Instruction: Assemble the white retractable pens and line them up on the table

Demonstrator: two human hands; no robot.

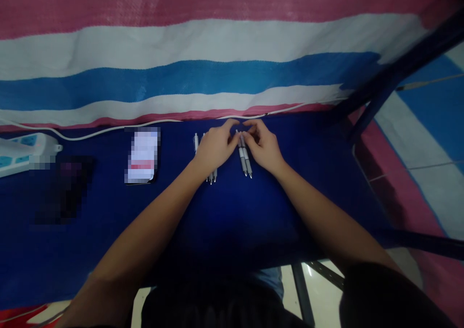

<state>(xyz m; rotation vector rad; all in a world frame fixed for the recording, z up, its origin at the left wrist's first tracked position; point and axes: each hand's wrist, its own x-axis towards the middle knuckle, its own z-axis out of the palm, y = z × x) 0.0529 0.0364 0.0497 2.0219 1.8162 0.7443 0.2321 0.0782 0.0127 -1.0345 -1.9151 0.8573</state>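
Two grey-and-white click pens (244, 160) lie side by side on the blue tabletop, tips toward me. My left hand (214, 145) has its thumb against the upper end of the left pen, its index finger curved above. From the other side, my right hand (264, 147) sets its thumb at the upper end of the right pen, fingers curled. The pens' top ends are pinched between the two hands and partly hidden. Several more pens (196, 142) lie under and beside my left hand, which covers their middles; their tips show below it.
A phone (143, 155) with a lit, blurred screen lies to the left. Farther left are a dark blurred object (67, 188) and a white power strip (27, 151). A white cable (94, 135) runs along the back edge by the striped sheet (217, 77). Dark frame bars (395, 77) stand at right.
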